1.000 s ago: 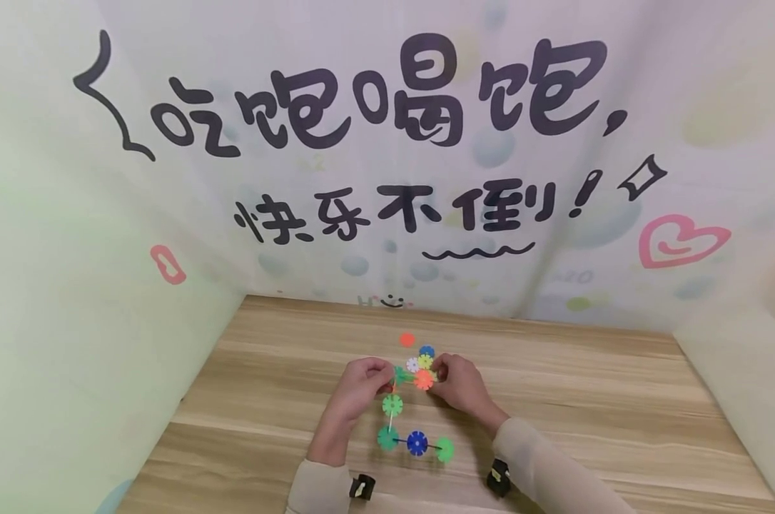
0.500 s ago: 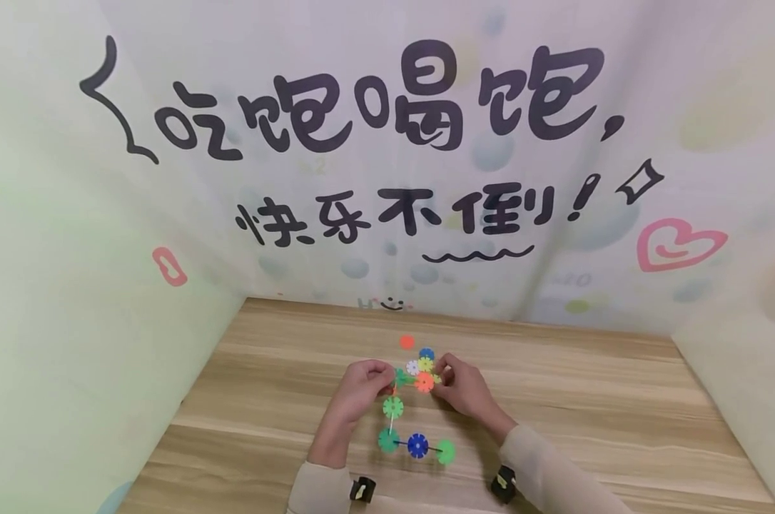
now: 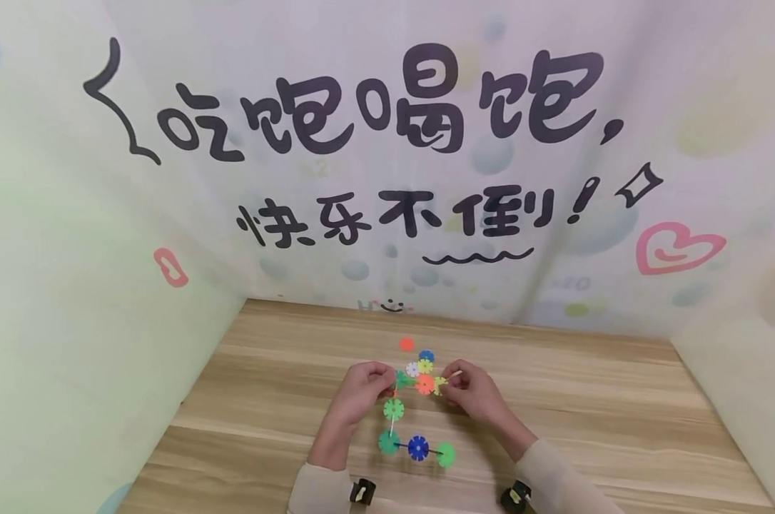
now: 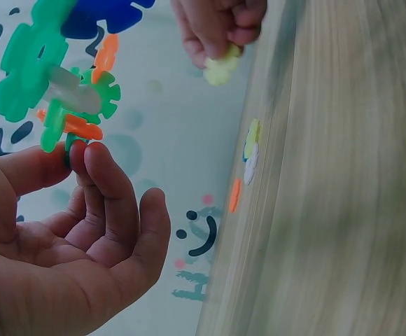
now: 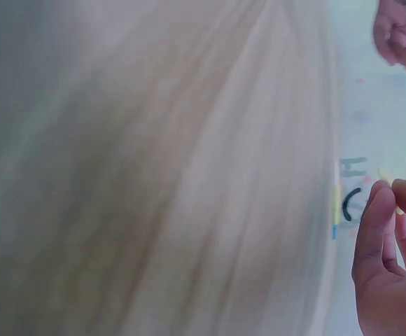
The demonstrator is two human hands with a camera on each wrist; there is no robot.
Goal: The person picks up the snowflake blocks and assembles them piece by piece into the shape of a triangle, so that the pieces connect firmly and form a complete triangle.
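In the head view, my left hand holds up a chain of slotted plastic snowflake discs, pinching it at a small dark green disc between thumb and fingertips. The chain has a light green disc, a teal disc, a dark blue disc and a bright green end disc. An orange disc is at its upper right. To the right, my right hand pinches a yellow disc, which stands apart from the chain in the left wrist view.
Loose discs lie on the wooden table beyond the hands: an orange-red disc, a blue disc, another yellow disc and a white disc. A printed curtain rises behind the table's back edge.
My right hand has moved a little right and down, bringing the yellow disc out from behind the orange one. The left hand and chain stay nearly in place; the whole view has shifted slightly.
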